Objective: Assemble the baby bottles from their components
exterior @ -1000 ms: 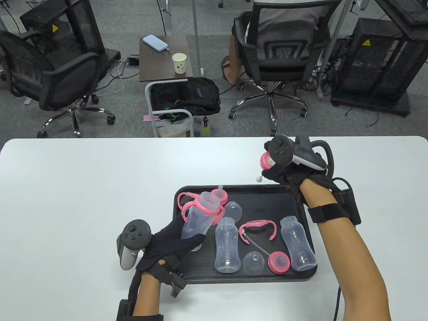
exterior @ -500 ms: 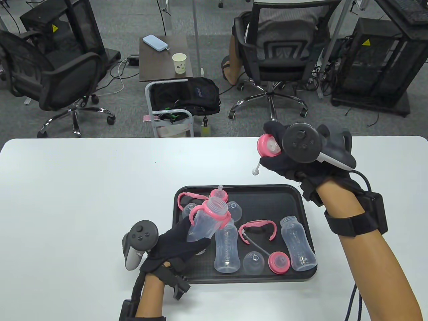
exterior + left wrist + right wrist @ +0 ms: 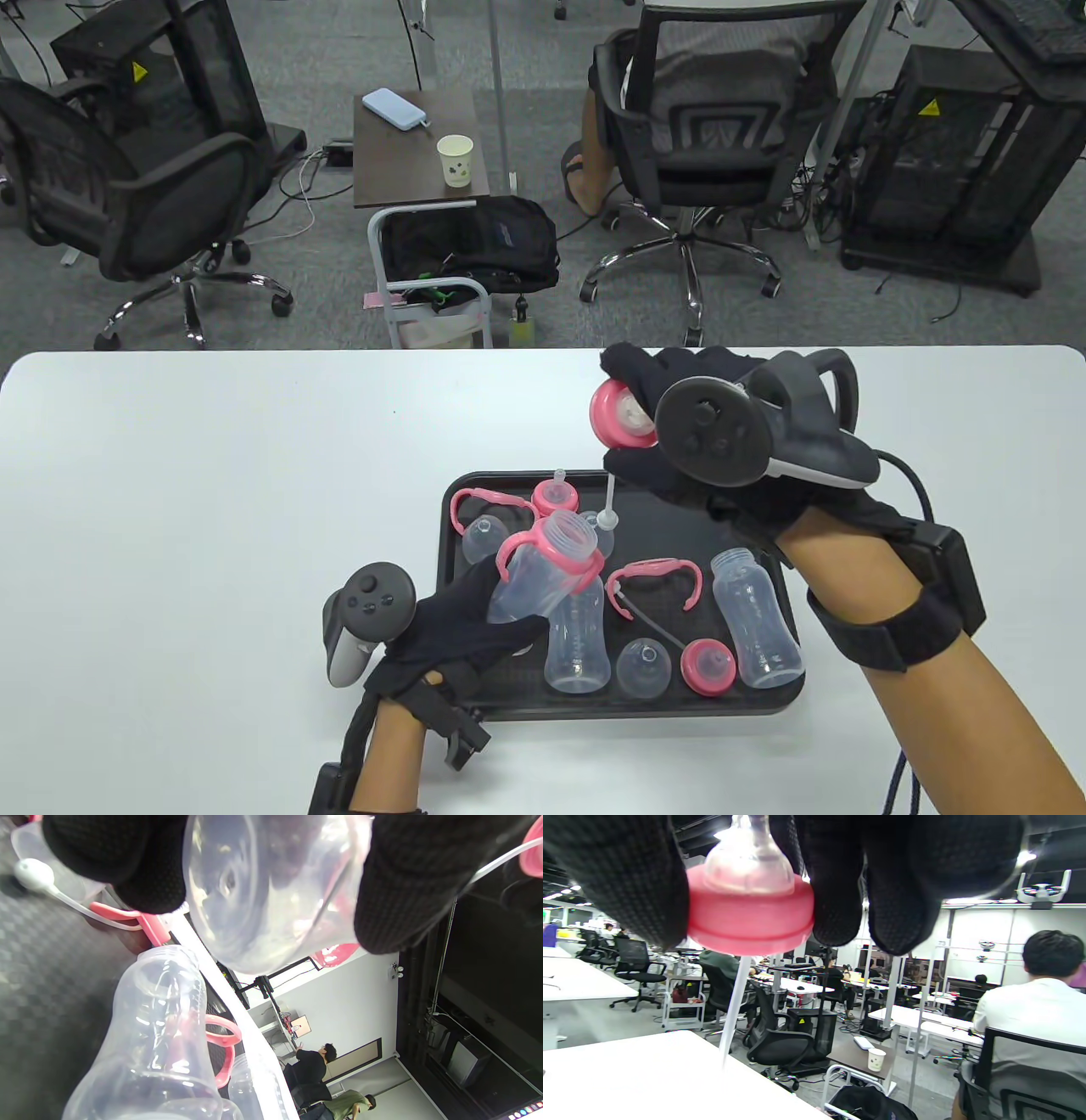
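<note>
My left hand (image 3: pixel 458 632) grips a clear bottle with a pink handle ring (image 3: pixel 543 570), tilted with its open mouth up and to the right, over the left part of the black tray (image 3: pixel 721 509). The left wrist view shows its base (image 3: pixel 271 891) between my fingers (image 3: pixel 407 878). My right hand (image 3: pixel 670 441) holds a pink nipple cap (image 3: pixel 621 413) above the tray's far edge; its straw with a white weight (image 3: pixel 606 516) hangs down just right of the bottle's mouth. The right wrist view shows the cap (image 3: pixel 750 912) between my fingers (image 3: pixel 835 878).
On the tray lie two more clear bottles (image 3: pixel 577 637) (image 3: pixel 758 628), a loose pink handle ring (image 3: pixel 655 579), another pink cap (image 3: pixel 708 666), a cap with nipple (image 3: pixel 556 492), clear domes (image 3: pixel 642 667) and a loose straw (image 3: pixel 649 626). The white table (image 3: pixel 212 509) surrounds the tray.
My right hand has moved left and towards me with the cap, so the straw weight now hangs beside the bottle's mouth. My left hand has shifted the bottle slightly right.
</note>
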`<action>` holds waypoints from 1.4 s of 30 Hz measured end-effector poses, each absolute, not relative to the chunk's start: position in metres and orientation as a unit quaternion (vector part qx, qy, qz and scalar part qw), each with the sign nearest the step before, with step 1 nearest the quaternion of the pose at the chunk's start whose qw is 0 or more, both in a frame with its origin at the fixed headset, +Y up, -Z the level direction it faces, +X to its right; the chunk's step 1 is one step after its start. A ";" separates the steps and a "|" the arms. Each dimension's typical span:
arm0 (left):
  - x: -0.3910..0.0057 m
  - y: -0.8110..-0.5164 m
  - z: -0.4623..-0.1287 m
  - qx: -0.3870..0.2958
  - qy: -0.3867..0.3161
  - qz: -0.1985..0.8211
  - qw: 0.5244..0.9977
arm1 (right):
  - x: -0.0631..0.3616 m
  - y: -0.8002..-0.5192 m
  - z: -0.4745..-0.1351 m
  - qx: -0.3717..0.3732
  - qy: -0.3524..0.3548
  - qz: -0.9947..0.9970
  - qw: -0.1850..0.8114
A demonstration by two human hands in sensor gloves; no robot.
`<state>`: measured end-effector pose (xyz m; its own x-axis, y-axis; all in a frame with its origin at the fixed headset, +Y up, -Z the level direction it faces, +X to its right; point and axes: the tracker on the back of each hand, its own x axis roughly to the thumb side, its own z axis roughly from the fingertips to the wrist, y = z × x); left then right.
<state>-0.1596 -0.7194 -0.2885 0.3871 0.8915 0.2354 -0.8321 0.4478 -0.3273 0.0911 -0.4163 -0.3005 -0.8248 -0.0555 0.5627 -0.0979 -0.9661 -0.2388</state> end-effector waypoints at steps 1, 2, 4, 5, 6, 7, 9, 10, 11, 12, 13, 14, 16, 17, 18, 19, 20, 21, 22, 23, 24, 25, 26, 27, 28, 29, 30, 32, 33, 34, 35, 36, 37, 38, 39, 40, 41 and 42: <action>-0.160 -0.720 -0.289 -0.079 -0.194 0.521 0.828 | 0.087 -0.416 -0.298 0.302 -0.127 0.945 0.010; -0.160 -0.720 -0.289 -0.079 -0.197 0.526 0.824 | 0.083 -0.417 -0.295 0.307 -0.126 0.943 0.006; -0.161 -0.719 -0.288 -0.073 -0.194 0.529 0.822 | 0.076 -0.419 -0.293 0.314 -0.121 0.942 -0.001; -0.161 -0.719 -0.288 -0.071 -0.197 0.531 0.821 | 0.074 -0.420 -0.293 0.316 -0.117 0.942 -0.002; -0.162 -0.718 -0.288 -0.072 -0.196 0.536 0.818 | 0.070 -0.422 -0.293 0.321 -0.114 0.940 -0.005; -0.162 -0.718 -0.288 -0.070 -0.195 0.538 0.817 | 0.067 -0.425 -0.293 0.324 -0.109 0.940 -0.008; -0.163 -0.718 -0.288 -0.069 -0.193 0.537 0.818 | 0.063 -0.430 -0.293 0.328 -0.101 0.939 -0.016; -0.163 -0.718 -0.288 -0.069 -0.192 0.537 0.818 | 0.061 -0.432 -0.293 0.330 -0.100 0.939 -0.020; -0.163 -0.718 -0.288 -0.069 -0.192 0.538 0.818 | 0.058 -0.435 -0.294 0.333 -0.095 0.938 -0.027; -0.164 -0.718 -0.288 -0.069 -0.192 0.539 0.817 | 0.056 -0.437 -0.294 0.333 -0.088 0.938 -0.031; -0.164 -0.718 -0.288 -0.069 -0.192 0.541 0.816 | 0.054 -0.440 -0.295 0.334 -0.079 0.939 -0.035; -0.164 -0.717 -0.288 -0.068 -0.192 0.542 0.815 | 0.053 -0.443 -0.296 0.336 -0.073 0.938 -0.037; -0.165 -0.717 -0.288 -0.068 -0.194 0.544 0.813 | 0.051 -0.449 -0.298 0.342 -0.053 0.937 -0.040; -0.165 -0.717 -0.288 -0.068 -0.194 0.546 0.813 | 0.050 -0.452 -0.299 0.350 -0.037 0.935 -0.038; -0.165 -0.717 -0.288 -0.067 -0.195 0.545 0.812 | 0.050 -0.457 -0.302 0.364 -0.014 0.931 -0.028; -0.165 -0.717 -0.288 -0.066 -0.196 0.546 0.812 | 0.050 -0.462 -0.304 0.371 0.003 0.928 -0.018; -0.165 -0.717 -0.288 -0.067 -0.198 0.548 0.810 | 0.050 -0.467 -0.306 0.373 0.020 0.928 -0.006; -0.165 -0.716 -0.288 -0.067 -0.200 0.550 0.808 | 0.051 -0.472 -0.308 0.372 0.032 0.928 0.002; -0.165 -0.716 -0.288 -0.071 -0.204 0.551 0.806 | 0.052 -0.477 -0.311 0.371 0.044 0.928 0.008; -0.165 -0.716 -0.288 -0.071 -0.206 0.551 0.806 | 0.053 -0.480 -0.313 0.371 0.050 0.927 0.010; -0.165 -0.716 -0.288 -0.070 -0.206 0.549 0.807 | 0.055 -0.485 -0.317 0.368 0.059 0.928 0.017; -0.165 -0.716 -0.288 -0.071 -0.207 0.548 0.808 | 0.056 -0.488 -0.319 0.365 0.067 0.928 0.022; -0.164 -0.716 -0.288 -0.072 -0.209 0.547 0.808 | 0.058 -0.493 -0.323 0.362 0.077 0.929 0.029; -0.165 -0.716 -0.288 -0.072 -0.210 0.547 0.807 | 0.059 -0.496 -0.325 0.358 0.085 0.929 0.032; -0.165 -0.716 -0.288 -0.073 -0.210 0.548 0.806 | 0.061 -0.501 -0.328 0.354 0.095 0.930 0.037; -0.165 -0.716 -0.288 -0.073 -0.211 0.548 0.806 | 0.063 -0.503 -0.331 0.353 0.101 0.929 0.041; -0.165 -0.716 -0.288 -0.073 -0.211 0.548 0.806 | 0.065 -0.507 -0.334 0.349 0.109 0.929 0.049; -0.165 -0.716 -0.288 -0.075 -0.212 0.547 0.806 | 0.069 -0.514 -0.339 0.345 0.123 0.928 0.062; -0.165 -0.716 -0.288 -0.075 -0.212 0.547 0.806 | 0.070 -0.517 -0.341 0.344 0.128 0.928 0.069; -0.165 -0.716 -0.288 -0.075 -0.212 0.547 0.806 | 0.072 -0.520 -0.344 0.344 0.136 0.926 0.079; -0.165 -0.716 -0.288 -0.075 -0.212 0.547 0.807 | 0.073 -0.523 -0.346 0.343 0.144 0.924 0.090; -0.165 -0.716 -0.288 -0.076 -0.212 0.547 0.806 | 0.074 -0.526 -0.348 0.343 0.152 0.922 0.099; -0.165 -0.716 -0.288 -0.077 -0.213 0.547 0.806 | 0.075 -0.529 -0.349 0.340 0.161 0.921 0.104; -0.165 -0.716 -0.288 -0.077 -0.213 0.547 0.806 | 0.076 -0.531 -0.351 0.343 0.166 0.918 0.109; -0.165 -0.716 -0.288 -0.079 -0.213 0.543 0.808 | 0.077 -0.534 -0.352 0.342 0.175 0.915 0.121; -0.165 -0.716 -0.288 -0.079 -0.213 0.542 0.809 | 0.078 -0.535 -0.353 0.343 0.179 0.913 0.129; -0.165 -0.716 -0.288 -0.080 -0.213 0.542 0.809 | 0.078 -0.537 -0.354 0.344 0.186 0.910 0.138; -0.165 -0.716 -0.288 -0.081 -0.213 0.542 0.809 | 0.079 -0.538 -0.355 0.344 0.192 0.908 0.143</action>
